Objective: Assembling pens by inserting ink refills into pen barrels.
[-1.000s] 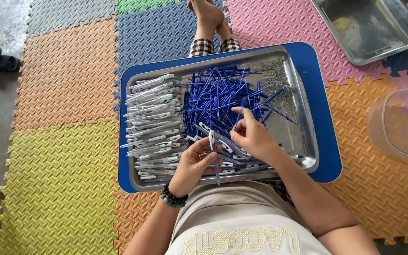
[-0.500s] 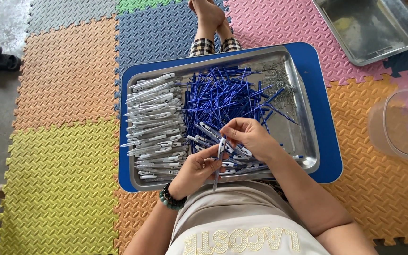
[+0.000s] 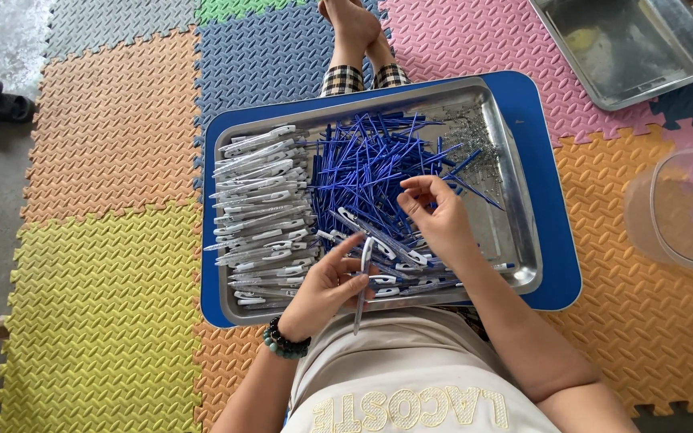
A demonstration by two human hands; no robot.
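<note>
Your left hand (image 3: 326, 285) fingers clamp a grey pen barrel (image 3: 362, 281) over the steel tray (image 3: 515, 192) of blue refills (image 3: 370, 164); right hand (image 3: 436, 216) fingers pinch together.

We are looking at a shiny, smooth metal tray (image 3: 515, 200) sitting on a glossy blue plastic board (image 3: 555, 160). Inside the tray, glossy blue plastic refills (image 3: 370, 160) are lying beside translucent plastic pen barrels (image 3: 258, 200). Under the tray, matt foam floor mats (image 3: 106, 160) are showing a rough ribbed texture.
</note>
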